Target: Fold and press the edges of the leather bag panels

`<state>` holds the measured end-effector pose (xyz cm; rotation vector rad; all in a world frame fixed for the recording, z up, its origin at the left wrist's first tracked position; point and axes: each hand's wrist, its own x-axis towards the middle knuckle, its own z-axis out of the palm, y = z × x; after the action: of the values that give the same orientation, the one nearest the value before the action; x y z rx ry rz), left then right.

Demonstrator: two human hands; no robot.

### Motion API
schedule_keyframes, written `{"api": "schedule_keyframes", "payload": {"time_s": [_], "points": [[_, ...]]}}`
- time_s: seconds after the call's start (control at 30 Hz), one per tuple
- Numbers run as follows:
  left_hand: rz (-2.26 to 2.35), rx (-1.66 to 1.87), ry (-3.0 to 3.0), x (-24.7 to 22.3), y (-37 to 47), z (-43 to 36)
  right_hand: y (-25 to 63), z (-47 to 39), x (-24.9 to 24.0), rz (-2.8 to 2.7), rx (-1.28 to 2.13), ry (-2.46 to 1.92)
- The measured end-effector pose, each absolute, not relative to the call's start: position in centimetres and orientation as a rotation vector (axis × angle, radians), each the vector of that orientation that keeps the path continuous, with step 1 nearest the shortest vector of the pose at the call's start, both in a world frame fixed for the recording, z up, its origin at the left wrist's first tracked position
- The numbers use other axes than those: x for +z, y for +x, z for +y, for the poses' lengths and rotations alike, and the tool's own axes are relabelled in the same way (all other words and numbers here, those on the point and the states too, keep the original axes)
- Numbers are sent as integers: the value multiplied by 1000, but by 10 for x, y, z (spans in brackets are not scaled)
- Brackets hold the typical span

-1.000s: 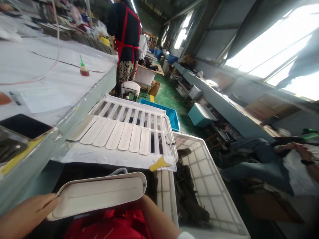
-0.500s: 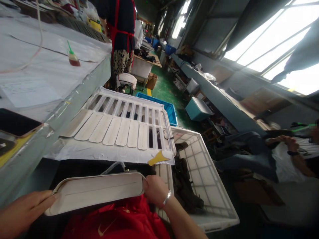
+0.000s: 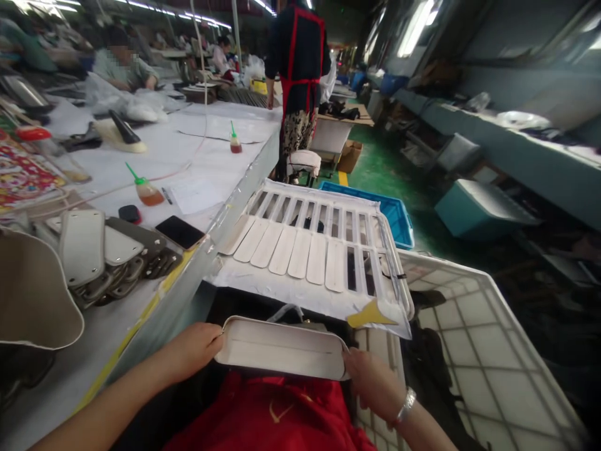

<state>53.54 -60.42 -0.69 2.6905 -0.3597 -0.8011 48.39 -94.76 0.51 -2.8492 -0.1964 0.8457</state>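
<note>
A long cream piece with rounded corners and a raised rim (image 3: 282,351) is stretched between my two hands, above a red garment (image 3: 277,413). My left hand (image 3: 200,351) pinches its left end. My right hand (image 3: 373,382), with a silver bracelet at the wrist, grips its right end. Just beyond lies a white slatted rack (image 3: 310,300) bearing several flat cream strips (image 3: 293,250) side by side. A yellow flat piece (image 3: 370,315) rests on the rack's near right corner.
On the left is a white-covered table (image 3: 188,138) with glue bottles (image 3: 149,193), a phone (image 3: 179,232) and stacked pale pieces (image 3: 83,244). A white crate (image 3: 493,332) holds dark items at right. A blue bin (image 3: 394,219) sits behind the rack. A person in a red-trimmed apron stands ahead.
The view has swung left, showing more of the table. The cream piece is still held at both ends and now tilts down to the right instead of up.
</note>
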Motion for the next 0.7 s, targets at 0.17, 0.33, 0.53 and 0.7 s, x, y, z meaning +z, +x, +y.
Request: {"api": "schedule_keyframes", "payload": {"time_s": [0.17,0.33,0.53,0.7], "points": [[-353,-804,2642,-13,534,-602,469,-944,1,158,721,-2703],[-261,-764,2566,-18,531,-601,469,-942,-12,24,754,-2856],[-42,-882,1886,-22,522,-586,479,-942,-14,-145,946,-2916],[52,-909,1838,-27,525,-586,479,-943,-9,-202,969,-2912]]}}
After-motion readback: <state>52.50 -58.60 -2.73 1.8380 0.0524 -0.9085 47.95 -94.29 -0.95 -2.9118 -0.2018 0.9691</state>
